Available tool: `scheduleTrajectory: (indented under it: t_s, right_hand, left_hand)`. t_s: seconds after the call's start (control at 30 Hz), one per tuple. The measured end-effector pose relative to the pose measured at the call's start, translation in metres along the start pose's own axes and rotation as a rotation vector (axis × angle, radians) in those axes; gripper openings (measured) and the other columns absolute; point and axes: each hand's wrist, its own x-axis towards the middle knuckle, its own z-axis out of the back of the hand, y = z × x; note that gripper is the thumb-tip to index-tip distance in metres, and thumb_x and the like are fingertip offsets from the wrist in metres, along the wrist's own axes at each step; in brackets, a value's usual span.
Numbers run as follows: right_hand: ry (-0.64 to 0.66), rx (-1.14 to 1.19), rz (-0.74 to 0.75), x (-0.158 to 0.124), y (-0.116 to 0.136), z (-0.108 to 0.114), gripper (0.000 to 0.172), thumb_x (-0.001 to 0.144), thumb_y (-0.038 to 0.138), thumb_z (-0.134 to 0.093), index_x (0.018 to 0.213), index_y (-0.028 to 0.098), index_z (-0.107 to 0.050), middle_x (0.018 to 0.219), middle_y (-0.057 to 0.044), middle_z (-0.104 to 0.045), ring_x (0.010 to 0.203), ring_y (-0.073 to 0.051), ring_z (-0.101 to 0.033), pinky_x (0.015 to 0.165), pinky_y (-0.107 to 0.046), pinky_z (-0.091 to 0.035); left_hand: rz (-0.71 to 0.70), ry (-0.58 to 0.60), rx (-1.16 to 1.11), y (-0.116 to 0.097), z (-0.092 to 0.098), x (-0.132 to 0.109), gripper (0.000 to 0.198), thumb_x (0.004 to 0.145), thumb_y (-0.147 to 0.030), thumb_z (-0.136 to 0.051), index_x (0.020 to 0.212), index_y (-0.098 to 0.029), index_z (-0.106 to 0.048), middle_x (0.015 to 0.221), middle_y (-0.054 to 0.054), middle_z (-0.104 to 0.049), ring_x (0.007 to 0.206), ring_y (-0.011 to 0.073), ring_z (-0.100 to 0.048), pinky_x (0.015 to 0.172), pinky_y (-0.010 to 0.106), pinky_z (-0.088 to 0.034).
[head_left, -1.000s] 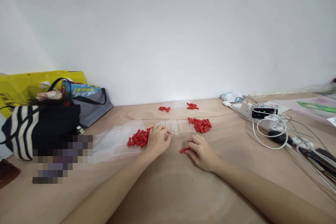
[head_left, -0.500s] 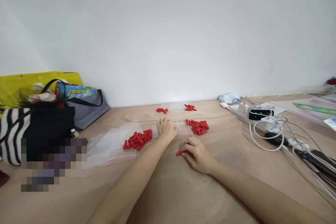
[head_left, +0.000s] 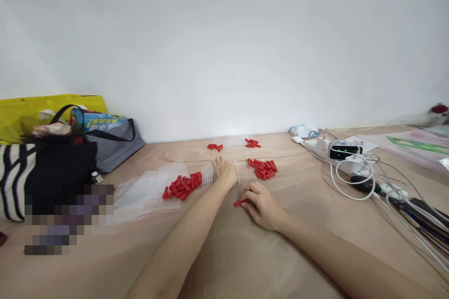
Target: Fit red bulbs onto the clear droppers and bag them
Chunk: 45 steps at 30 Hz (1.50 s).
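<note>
My left hand (head_left: 223, 171) rests on a row of clear plastic tubes (head_left: 245, 174), its fingers curled down onto them; whether it grips one is hidden. My right hand (head_left: 264, 205) lies nearer me on the table (head_left: 245, 261), fingers pinched on a single red cap (head_left: 241, 202). One pile of red caps (head_left: 182, 187) lies left of the tubes and another pile of red caps (head_left: 262, 168) lies to their right. Farther back, a second row of clear tubes (head_left: 234, 142) has small groups of red caps at both ends.
Clear zip bags (head_left: 147, 191) lie flat at the left. Striped and black bags (head_left: 52, 163) and a yellow bag (head_left: 35, 110) stand at the far left. A power strip with chargers and white cables (head_left: 351, 163) spreads at the right. A white wall rises behind.
My left hand moved from the left end of the tube row to its middle. My right hand stayed put with the red cap.
</note>
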Motion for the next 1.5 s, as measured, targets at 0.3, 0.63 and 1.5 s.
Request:
scheduleTrajectory:
  t_s: [0.3,0.63,1.5]
  right_hand:
    - [-0.086,0.084,-0.129,-0.001,-0.007,-0.005,0.016,0.081,0.013,-0.041,0.091,0.018,-0.053,0.082,-0.006,-0.055,0.075,-0.017,-0.052,0.068,-0.030,-0.043]
    - [-0.039,0.204,-0.061,0.025,0.002,-0.016,0.025,0.078,0.008,-0.045,0.094,0.019,-0.060,0.087,-0.006,-0.055,0.078,-0.015,-0.054,0.071,-0.029,-0.045]
    - [0.093,0.474,-0.135,0.024,0.011,-0.017,0.016,0.081,0.026,-0.051,0.082,0.018,-0.064,0.077,-0.002,-0.064,0.070,-0.012,-0.056,0.066,-0.024,-0.043]
  left_hand:
    - [-0.322,0.019,-0.232,0.062,0.034,-0.058,0.016,0.088,-0.021,-0.037,0.086,-0.017,-0.053,0.079,0.002,-0.059,0.074,0.0164,-0.054,0.069,0.028,-0.042]
    - [-0.500,0.024,-0.593,0.111,0.026,-0.098,0.024,0.088,-0.021,-0.034,0.095,-0.019,-0.058,0.086,0.004,-0.060,0.081,0.0156,-0.056,0.073,0.028,-0.044]
    - [-0.673,-0.094,-0.618,0.109,0.018,-0.094,0.024,0.088,-0.022,-0.039,0.094,-0.017,-0.062,0.081,0.005,-0.064,0.075,0.0148,-0.058,0.068,0.027,-0.047]
